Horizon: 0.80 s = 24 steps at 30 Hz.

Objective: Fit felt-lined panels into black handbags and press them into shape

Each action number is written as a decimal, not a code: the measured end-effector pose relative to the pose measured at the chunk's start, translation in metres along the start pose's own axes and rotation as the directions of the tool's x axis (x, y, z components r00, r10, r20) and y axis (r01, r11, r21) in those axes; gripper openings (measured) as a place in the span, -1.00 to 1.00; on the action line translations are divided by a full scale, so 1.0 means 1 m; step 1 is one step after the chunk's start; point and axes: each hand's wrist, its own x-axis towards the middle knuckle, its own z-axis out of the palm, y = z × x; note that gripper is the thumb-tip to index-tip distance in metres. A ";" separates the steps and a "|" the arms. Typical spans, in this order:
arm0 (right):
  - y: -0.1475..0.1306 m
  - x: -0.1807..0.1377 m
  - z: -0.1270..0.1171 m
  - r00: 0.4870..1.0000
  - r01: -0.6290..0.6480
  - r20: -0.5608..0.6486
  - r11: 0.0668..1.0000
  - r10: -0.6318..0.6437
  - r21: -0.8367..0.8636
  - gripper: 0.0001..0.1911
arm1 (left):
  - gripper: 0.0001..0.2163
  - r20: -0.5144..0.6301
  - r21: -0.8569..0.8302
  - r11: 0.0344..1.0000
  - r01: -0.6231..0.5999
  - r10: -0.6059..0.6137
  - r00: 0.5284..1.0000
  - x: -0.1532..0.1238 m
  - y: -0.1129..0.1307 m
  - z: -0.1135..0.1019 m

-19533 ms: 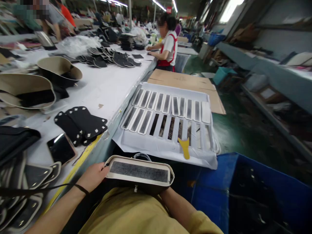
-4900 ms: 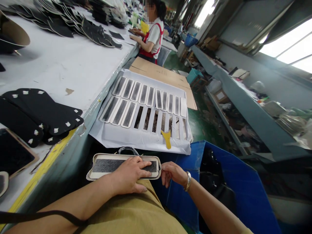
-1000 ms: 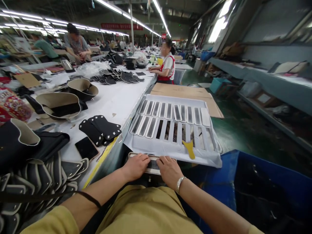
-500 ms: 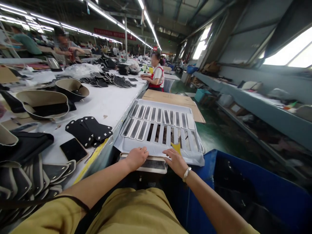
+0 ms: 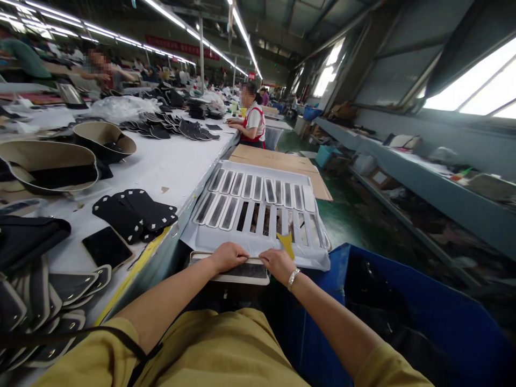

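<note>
Close in front of my body is a long dark strip [image 5: 242,272] with pale edging and rounded corners. My left hand [image 5: 228,257] is closed over its far edge, fingertips near the middle. From the other side, my right hand [image 5: 279,264] pinches that same edge, a short gap from the left fingertips. The fingers hide part of the edge. Just beyond lies a grey slotted tray [image 5: 220,237] carrying rows of similar strips [image 5: 253,188]. A yellow forked piece [image 5: 286,246] rests on the tray near my right hand.
To the left, a white table [image 5: 161,166] holds black panels [image 5: 135,215], a phone [image 5: 107,247] and edged pieces [image 5: 24,301]. A blue bin [image 5: 338,290] stands at the right. Cardboard [image 5: 274,159] lies past the tray, near a co-worker [image 5: 252,121] at the table.
My right hand has moved left along the strip's far edge and its fingers have drawn together. My left hand stays on the edge. The whole view has shifted slightly.
</note>
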 end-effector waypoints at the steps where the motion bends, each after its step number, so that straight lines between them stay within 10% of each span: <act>1: 0.000 0.000 0.000 1.000 0.001 0.006 1.000 -0.001 -0.005 -0.77 | -0.78 0.007 -0.018 1.000 0.004 -0.004 1.000 0.001 0.000 -0.001; 24: 0.006 0.006 -0.010 0.967 0.216 0.156 0.971 -0.200 -0.097 -0.77 | -0.76 0.223 -0.002 0.993 -0.115 0.113 0.968 0.011 0.011 -0.019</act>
